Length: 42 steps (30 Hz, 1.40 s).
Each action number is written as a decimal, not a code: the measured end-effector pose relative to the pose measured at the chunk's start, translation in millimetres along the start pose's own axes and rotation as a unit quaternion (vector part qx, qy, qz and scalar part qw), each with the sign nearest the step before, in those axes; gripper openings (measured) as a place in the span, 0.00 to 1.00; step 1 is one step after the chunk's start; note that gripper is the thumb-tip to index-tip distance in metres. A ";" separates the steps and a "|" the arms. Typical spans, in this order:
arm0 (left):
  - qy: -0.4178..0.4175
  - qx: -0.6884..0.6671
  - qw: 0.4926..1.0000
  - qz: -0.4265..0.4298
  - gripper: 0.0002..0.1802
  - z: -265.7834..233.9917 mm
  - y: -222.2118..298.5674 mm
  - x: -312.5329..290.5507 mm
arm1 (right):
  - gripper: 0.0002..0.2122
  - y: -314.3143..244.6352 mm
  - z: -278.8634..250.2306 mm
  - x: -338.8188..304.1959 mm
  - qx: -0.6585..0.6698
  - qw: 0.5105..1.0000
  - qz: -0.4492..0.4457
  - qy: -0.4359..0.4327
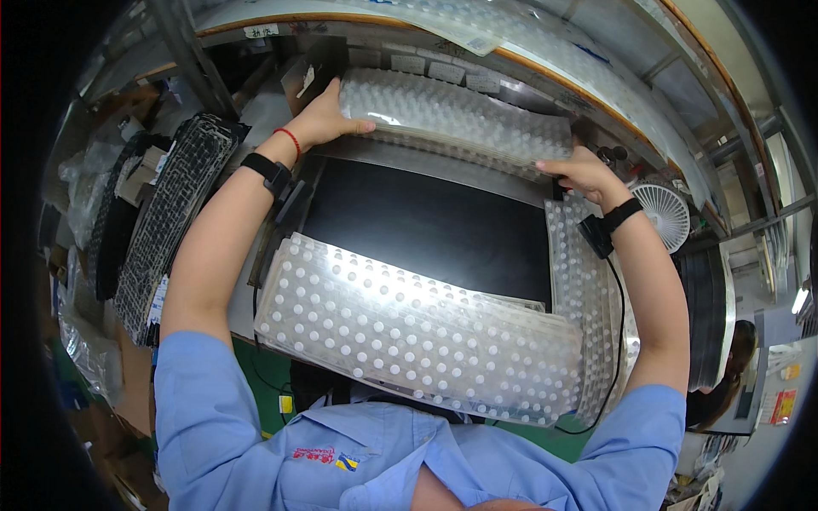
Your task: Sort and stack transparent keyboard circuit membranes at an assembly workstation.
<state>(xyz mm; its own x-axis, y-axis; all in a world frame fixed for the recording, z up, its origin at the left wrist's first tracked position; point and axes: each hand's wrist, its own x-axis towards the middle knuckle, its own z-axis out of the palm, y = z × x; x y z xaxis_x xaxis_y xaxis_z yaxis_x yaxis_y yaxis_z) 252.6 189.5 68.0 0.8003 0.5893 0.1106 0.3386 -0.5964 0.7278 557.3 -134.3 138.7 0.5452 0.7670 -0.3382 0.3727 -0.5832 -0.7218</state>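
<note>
Both my hands grip a stack of clear plastic sheets with rows of domed bumps, at the far side of the bench. My left hand is closed on its left end, thumb over the near edge. At the right end my right hand holds the stack the same way, its thumb on the near corner. Nearer to me lies another stack of clear sheets with white round dots. Between the two stacks is a flat black panel. More dotted sheets stand along the right side.
Stacked black frames stand at the left. A small white fan sits beyond my right wrist, and dark curved sheets are stacked farther right. Above the far stack runs a shelf edge. A black cable hangs from my right wrist device.
</note>
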 end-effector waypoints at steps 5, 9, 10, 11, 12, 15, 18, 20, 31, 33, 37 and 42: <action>0.044 0.058 0.996 -0.042 0.65 5.2 0.7 15.7 | 0.34 14.0 6.7 26.1 -0.004 0.997 0.019 0.081; 0.067 0.098 0.993 -0.004 0.61 11.0 -0.8 -3.5 | 0.31 22.9 6.4 18.7 -0.012 0.997 -0.020 0.078; 0.081 0.113 0.990 -0.001 0.61 12.5 -3.5 -6.2 | 0.30 22.4 8.4 15.8 -0.020 0.997 -0.032 0.067; 0.075 0.105 0.991 -0.030 0.59 11.1 -4.8 -4.4 | 0.29 25.5 10.3 18.7 -0.039 0.994 -0.038 0.090; 0.069 0.095 0.992 -0.057 0.57 9.3 0.7 -0.4 | 0.27 29.3 12.3 22.1 -0.058 0.991 -0.044 0.115; 0.073 0.116 0.985 -0.108 0.49 10.9 5.6 8.0 | 0.25 27.7 12.1 26.3 -0.063 0.985 -0.013 0.158; 0.128 0.059 0.988 -0.066 0.43 17.5 -4.0 0.6 | 0.24 34.9 15.8 27.5 -0.036 0.987 -0.044 0.149; 0.128 -0.018 0.991 -0.044 0.41 20.2 -8.7 -4.3 | 0.24 41.9 14.6 27.4 -0.005 0.989 -0.053 0.138; 0.125 -0.166 0.975 -0.081 0.49 25.9 -23.9 -10.7 | 0.30 18.6 15.1 9.9 0.131 0.990 0.002 0.052; 0.141 -0.110 0.984 -0.010 0.50 27.4 -23.2 -7.3 | 0.33 24.2 13.1 15.3 0.170 0.981 -0.053 0.073; 0.125 -0.074 0.989 -0.003 0.51 29.5 -8.5 -0.1 | 0.38 30.4 11.7 33.1 0.138 0.984 -0.053 0.104; 0.115 -0.083 0.990 -0.009 0.48 28.6 -33.8 -3.9 | 0.41 21.1 7.7 18.8 0.196 0.978 -0.017 0.073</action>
<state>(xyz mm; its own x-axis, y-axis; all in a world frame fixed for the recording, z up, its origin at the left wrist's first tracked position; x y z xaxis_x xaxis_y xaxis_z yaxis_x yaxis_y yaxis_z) 252.2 191.8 23.6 0.6544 0.7189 0.2342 0.2504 -0.4984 0.8300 569.6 -130.1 112.4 0.6502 0.7209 -0.2400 0.0927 -0.3888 -0.9166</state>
